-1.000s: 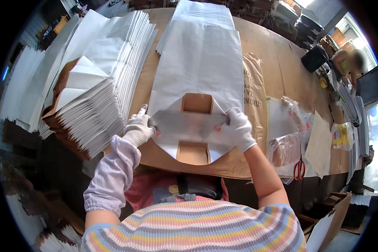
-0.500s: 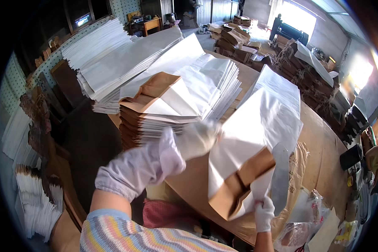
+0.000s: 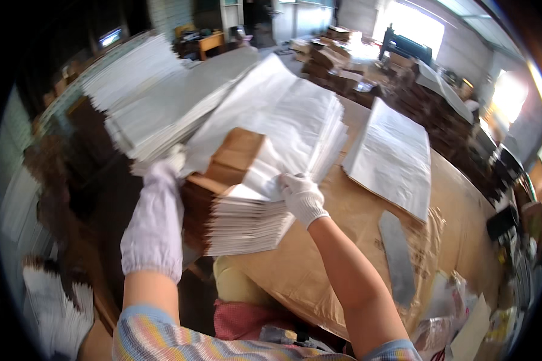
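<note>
A stack of white paper bags [image 3: 247,228] stands in the middle of the table, with folded brown ends [image 3: 235,157] turned toward me. My right hand [image 3: 304,195], in a white knit glove, pinches the right edge of the top white paper bag [image 3: 260,174]. At the stack's far left corner is my left hand [image 3: 176,157], also gloved, below a pale lilac sleeve cover. Motion smears its fingers, so their hold cannot be made out. A lower pile of flat white paper sheets [image 3: 394,156] lies to the right.
Beyond my left hand are more stacked white sheets [image 3: 162,102]. A grey flat blade-shaped strip [image 3: 396,259] rests on the brown paper table cover [image 3: 343,265]. Clear plastic bags [image 3: 433,331] sit at the near right. Brown bundles [image 3: 427,108] are heaped beyond the table.
My right hand has swung left from the right-hand pile to the middle stack. The brown-ended bag it held has left that pile. My left hand has moved left to the stack's far corner.
</note>
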{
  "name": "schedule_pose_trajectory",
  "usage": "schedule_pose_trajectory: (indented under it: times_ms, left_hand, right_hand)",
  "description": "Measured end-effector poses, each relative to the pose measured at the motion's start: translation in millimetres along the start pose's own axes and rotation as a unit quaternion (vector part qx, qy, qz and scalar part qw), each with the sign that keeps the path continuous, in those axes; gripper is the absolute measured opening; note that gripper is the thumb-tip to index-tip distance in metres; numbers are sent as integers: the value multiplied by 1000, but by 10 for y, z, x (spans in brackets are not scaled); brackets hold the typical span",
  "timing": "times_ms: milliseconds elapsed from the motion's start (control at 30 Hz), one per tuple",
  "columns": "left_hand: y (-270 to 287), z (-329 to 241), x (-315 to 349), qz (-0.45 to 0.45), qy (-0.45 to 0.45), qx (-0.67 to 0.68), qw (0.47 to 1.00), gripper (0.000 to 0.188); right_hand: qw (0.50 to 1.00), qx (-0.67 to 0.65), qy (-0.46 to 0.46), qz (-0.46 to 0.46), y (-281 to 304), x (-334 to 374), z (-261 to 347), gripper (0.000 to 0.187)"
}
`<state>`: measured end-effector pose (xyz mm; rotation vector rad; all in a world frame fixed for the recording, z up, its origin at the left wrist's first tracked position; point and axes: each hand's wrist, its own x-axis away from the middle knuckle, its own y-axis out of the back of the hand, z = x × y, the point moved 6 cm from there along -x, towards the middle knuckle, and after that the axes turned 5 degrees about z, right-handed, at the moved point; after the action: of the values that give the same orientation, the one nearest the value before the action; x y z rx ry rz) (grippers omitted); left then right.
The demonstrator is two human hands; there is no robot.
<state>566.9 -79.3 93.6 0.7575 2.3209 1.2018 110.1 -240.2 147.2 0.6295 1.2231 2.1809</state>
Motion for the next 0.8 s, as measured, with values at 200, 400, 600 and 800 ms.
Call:
schedule_pose_trajectory:
  times_ms: [200,400,600,800]
  left_hand:
    - [735,-561,1163,-177,-94,141,970,47]
    - [249,-2489,3427,-148,-391,72,905,47]
    - [-1996,-2891,3571,128,-473,-72,869,62]
    - [-2251,-3008,3415,118,-426,-68,895,67]
  right_hand:
    - [993,49,-95,-55,323,1285,-1511,48]
    - [876,185,-442,-62,457,2571,-3165,70]
    - [902,-165,-375,-138,505,2438,-3675,26]
    - [947,-16,-193,-256,1575,1150,-3797,23]
